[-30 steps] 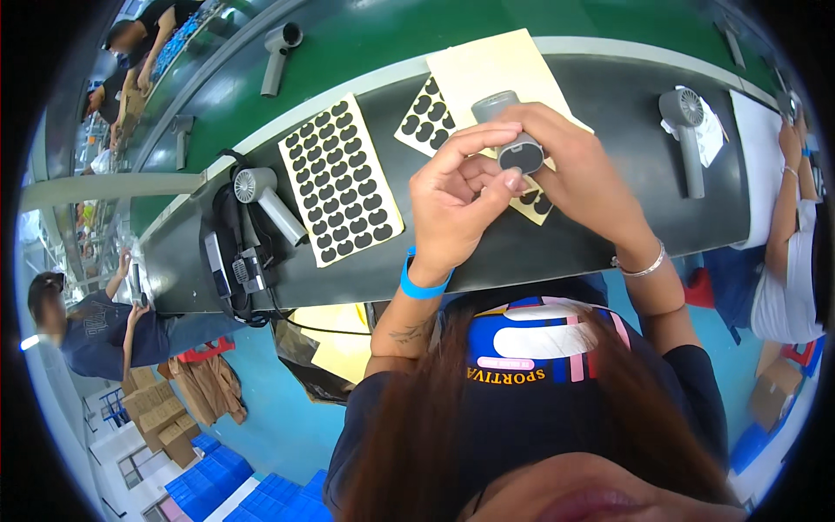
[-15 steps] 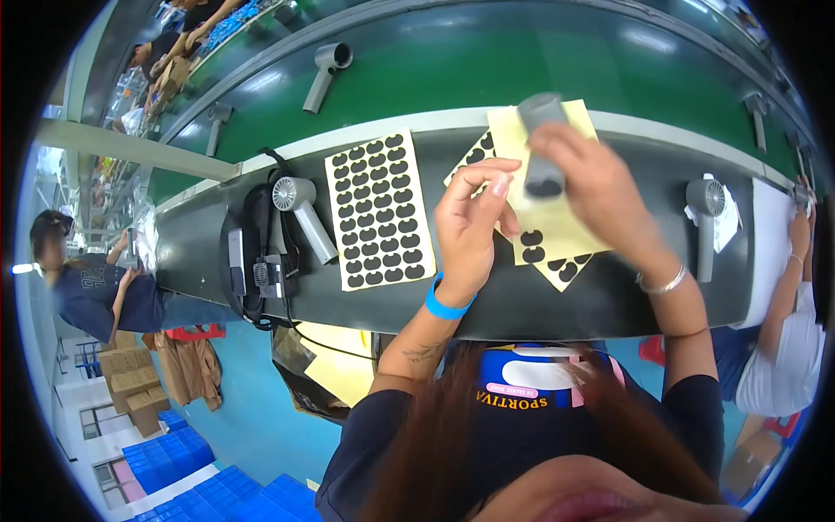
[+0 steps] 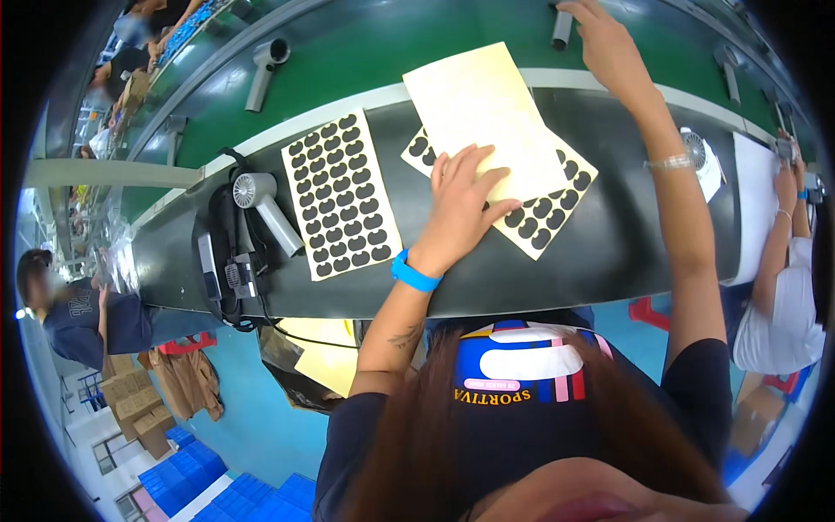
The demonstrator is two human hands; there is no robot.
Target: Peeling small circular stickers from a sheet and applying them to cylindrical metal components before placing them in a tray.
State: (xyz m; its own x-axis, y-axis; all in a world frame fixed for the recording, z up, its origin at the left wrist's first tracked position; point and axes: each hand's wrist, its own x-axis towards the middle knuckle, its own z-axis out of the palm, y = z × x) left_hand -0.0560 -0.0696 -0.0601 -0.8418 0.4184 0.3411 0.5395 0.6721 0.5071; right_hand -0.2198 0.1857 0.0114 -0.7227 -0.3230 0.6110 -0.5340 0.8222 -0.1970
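Note:
My left hand (image 3: 461,204) lies with fingers spread on the lower edge of a blank pale-yellow sheet (image 3: 477,96). Beneath that is a tilted sheet of black stickers (image 3: 541,233), partly covered. Over the green belt, my right hand (image 3: 611,52) reaches far forward, its fingers stretched out. Just beside its fingertips stands a grey hair dryer body (image 3: 561,31), cut off by the picture's upper rim. A second sheet of black stickers (image 3: 341,198) lies flat to the left of my left hand.
A grey hair dryer (image 3: 271,213) lies left, beside a black strap bundle (image 3: 213,252). Another dryer (image 3: 693,150) rests on white paper at right. More dryer bodies (image 3: 265,74) are on the green belt (image 3: 365,52). Co-workers stand at both sides; a lined bin (image 3: 300,374) is below.
My right hand has moved from above the sheets forward to the belt, and the hair dryer it held is now there, released. My left hand has come down onto the yellow sheet.

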